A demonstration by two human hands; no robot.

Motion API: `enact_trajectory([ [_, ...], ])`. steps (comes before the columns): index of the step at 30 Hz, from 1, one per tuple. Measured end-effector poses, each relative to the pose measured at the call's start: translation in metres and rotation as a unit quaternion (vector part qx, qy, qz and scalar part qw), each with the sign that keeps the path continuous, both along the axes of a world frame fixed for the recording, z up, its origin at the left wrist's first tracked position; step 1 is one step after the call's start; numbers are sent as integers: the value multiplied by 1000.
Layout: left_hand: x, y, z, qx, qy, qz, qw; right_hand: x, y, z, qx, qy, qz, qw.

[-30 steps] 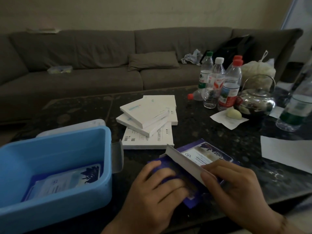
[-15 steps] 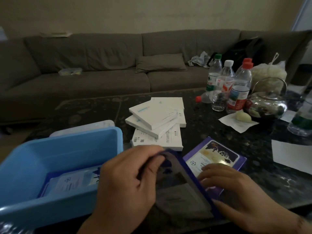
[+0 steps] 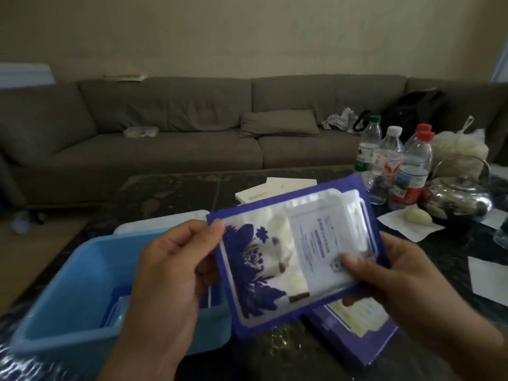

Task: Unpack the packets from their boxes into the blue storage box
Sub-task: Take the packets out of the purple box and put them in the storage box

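Note:
Both hands hold up a purple-edged packet (image 3: 291, 251) with a blue flower print and a white label, above the table's near edge. My left hand (image 3: 170, 259) pinches its left edge. My right hand (image 3: 384, 276) grips its right side, thumb on the front. Below it lies the purple box (image 3: 357, 325) on the dark table. The blue storage box (image 3: 68, 306) stands at the lower left with one packet (image 3: 115, 306) inside, partly hidden by my left hand. White boxes (image 3: 275, 188) are stacked behind the held packet, mostly hidden.
Several plastic water bottles (image 3: 395, 171) and a metal kettle (image 3: 461, 196) stand at the right of the table. White paper sheets (image 3: 486, 279) lie at the right edge. A white lid (image 3: 165, 221) lies behind the storage box. A long grey sofa (image 3: 165, 138) runs behind the table.
The packet has come out of the purple box and is raised flat toward the camera in both hands. The camera has tilted upward, and the box stays on the table.

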State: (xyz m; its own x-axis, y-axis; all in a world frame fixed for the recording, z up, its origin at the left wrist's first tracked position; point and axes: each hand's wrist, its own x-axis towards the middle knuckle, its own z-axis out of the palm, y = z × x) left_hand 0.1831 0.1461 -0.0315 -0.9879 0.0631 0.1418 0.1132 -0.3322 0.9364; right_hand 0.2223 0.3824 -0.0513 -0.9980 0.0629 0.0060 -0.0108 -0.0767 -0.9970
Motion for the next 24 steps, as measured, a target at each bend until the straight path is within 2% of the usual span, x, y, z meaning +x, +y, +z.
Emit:
enact_trajectory([
  [3, -7, -28, 2, 12, 4, -57, 998, -14, -5, 23, 28, -18, 53, 998],
  [6, -14, -58, 0, -34, -10, -84, 996, -32, -13, 52, 140, -29, 133, 981],
  [8, -17, -76, 2, -91, -10, -86, 992, -44, -27, 76, 267, -13, 190, 945],
  [10, -17, -81, 2, -135, 19, -121, 983, -51, -47, 97, 378, 42, 237, 894],
  [12, -12, -81, 1, -127, 35, -112, 985, -58, -72, 110, 442, 101, 261, 852],
  [13, -11, -79, 1, -106, 33, -83, 990, -61, -83, 113, 453, 131, 258, 843],
  [14, -11, -77, 0, -84, 29, -42, 995, -64, -93, 114, 443, 160, 242, 848],
  [15, -12, -76, 0, -63, 23, -3, 998, -67, -101, 112, 404, 181, 214, 871],
  [17, -16, -79, 0, -18, 24, 59, 998, -73, -115, 102, 254, 176, 168, 936],
  [18, -17, -82, 1, 1, 32, 84, 996, -75, -121, 93, 190, 153, 168, 955],
  [20, -18, -88, 2, 22, 46, 120, 991, -77, -136, 75, 147, 107, 195, 964],
  [24, -19, -104, 0, 38, 47, 136, 989, -82, -152, 57, 193, 87, 211, 954],
])
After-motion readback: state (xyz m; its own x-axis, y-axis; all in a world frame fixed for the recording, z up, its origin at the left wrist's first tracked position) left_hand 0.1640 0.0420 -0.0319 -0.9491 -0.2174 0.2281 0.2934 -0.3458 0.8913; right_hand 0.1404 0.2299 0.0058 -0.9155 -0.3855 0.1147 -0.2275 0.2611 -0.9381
